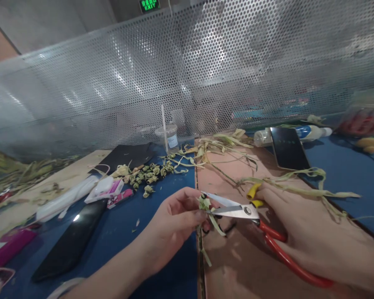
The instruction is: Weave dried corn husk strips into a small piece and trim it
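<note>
My left hand (171, 222) pinches a small pale-green piece of dried leaf (204, 203), folded or knotted, with a loose strip trailing down from it. My right hand (305, 226) is closed round the red handles of a pair of scissors (247, 211). Their blades are parted and point left, with the tips right at the leaf piece beside my left fingertips. Whether the blades touch it I cannot tell. Yellow wraps (253, 191) cover fingertips of my right hand. A heap of small knotted green pieces (149, 174) lies beyond my left hand.
Long dried leaf strips (218, 143) lie across the brown board (224, 166). A phone (288, 148) leans on a bottle (313, 132) at right. A lidded cup with a straw (171, 137) stands near the perforated metal screen (127, 91). A dark, glossy flat object (71, 241) and tissue packs (104, 189) lie left.
</note>
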The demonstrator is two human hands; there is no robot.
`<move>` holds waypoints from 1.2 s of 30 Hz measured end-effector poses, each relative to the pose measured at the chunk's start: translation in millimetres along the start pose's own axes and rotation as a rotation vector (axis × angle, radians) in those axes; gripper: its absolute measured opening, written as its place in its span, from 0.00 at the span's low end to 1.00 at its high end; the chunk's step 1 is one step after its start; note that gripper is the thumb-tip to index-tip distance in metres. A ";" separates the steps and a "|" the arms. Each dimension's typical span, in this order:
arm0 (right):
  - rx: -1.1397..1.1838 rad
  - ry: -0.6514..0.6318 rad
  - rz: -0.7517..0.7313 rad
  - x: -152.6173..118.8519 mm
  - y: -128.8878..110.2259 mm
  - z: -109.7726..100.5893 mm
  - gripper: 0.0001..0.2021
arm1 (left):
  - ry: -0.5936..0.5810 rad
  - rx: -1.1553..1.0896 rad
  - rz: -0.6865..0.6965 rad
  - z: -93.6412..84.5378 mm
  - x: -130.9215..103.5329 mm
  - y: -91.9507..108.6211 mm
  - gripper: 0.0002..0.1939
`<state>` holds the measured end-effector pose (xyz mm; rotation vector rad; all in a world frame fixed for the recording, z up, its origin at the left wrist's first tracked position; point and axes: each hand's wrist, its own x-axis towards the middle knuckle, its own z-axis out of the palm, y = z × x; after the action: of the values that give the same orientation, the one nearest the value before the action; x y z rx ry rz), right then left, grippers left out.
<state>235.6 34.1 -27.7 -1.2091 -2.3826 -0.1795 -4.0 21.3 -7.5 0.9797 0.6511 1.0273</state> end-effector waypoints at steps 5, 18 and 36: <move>0.024 -0.033 0.009 0.6 -0.7 0.0 0.07 | -0.014 -0.048 0.019 -1.1 -1.1 2.1 0.05; 0.030 -0.023 -0.010 -1.6 -2.0 -0.2 0.08 | -0.040 -0.016 0.057 2.2 -3.8 4.6 0.06; 0.197 -0.056 0.134 -1.9 -5.6 -4.6 0.08 | 0.173 -0.064 0.080 -1.0 1.1 1.4 0.10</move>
<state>233.7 28.0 -24.0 -1.2875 -2.2938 0.1304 -4.9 22.9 -6.7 0.8726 0.7210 1.2061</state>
